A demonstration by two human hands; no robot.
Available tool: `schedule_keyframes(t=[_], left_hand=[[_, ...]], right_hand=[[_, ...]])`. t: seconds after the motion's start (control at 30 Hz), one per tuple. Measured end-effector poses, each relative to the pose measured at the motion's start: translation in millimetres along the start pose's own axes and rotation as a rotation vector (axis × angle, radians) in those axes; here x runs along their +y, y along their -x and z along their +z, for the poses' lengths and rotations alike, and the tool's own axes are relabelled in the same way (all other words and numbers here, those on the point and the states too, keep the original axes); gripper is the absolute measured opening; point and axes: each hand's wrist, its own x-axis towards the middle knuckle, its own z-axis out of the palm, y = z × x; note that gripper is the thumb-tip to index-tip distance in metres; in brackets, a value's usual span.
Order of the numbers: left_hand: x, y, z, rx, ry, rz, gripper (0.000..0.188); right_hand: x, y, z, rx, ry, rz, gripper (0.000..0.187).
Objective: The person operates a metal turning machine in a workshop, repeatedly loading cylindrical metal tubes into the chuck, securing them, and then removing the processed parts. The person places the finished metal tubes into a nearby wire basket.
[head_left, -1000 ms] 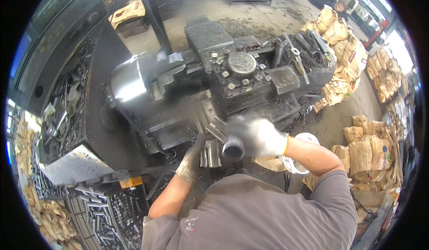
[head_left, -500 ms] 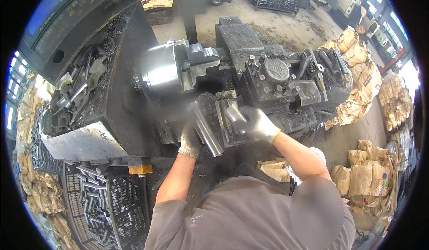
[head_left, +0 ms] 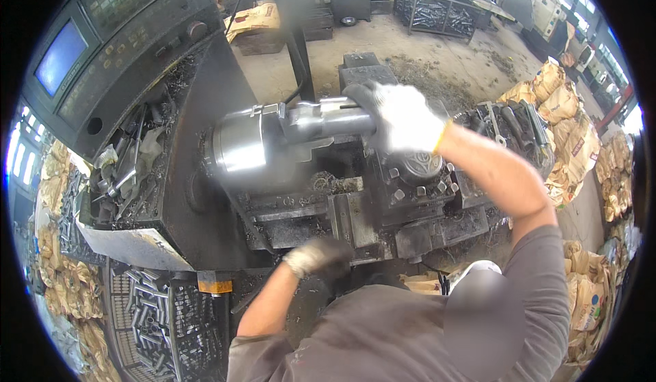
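My right hand, in a white glove with dark fingertips, is closed around the outer end of a shiny metal tube. The tube lies nearly level, with its left end at the jaws of the lathe chuck. How deep it sits between the jaws is blurred. My left hand, gloved too, is low in front of the machine bed, apart from the tube. Motion smears its dark fingers. Under my right forearm is the bolted tool post.
A control panel with a screen stands at upper left. Below it, a tray of tools and shavings sticks out. Crates of metal tubes are at lower left. Paper sacks are piled at right. Wrenches lie behind the tool post.
My right hand has risen from the bed to the chuck, where it grips a tube. The tube that was in my left hand is gone from it, and that hand has moved lower.
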Motion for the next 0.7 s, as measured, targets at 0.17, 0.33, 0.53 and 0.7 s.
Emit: schedule_keyframes(t=[0.17, 0.33, 0.53, 0.7], left_hand=[[36, -9, 7, 0.855, 0.271, -0.505, 0.035], [42, 61, 11, 1.139, 0.809, -0.643, 0.030], [-27, 178, 111, 1.862, 1.528, -0.532, 0.031], [-50, 228, 114, 2.217, 1.392, -0.598, 0.042]], right_hand=[[92, -27, 84, -0.258, 0.447, -0.132, 0.044], [116, -44, 125, -0.664, -0.227, 0.075, 0.065], [96, -55, 153, -0.751, -0.119, 0.138, 0.079], [88, -61, 171, -0.608, -0.168, 0.032, 0.057]])
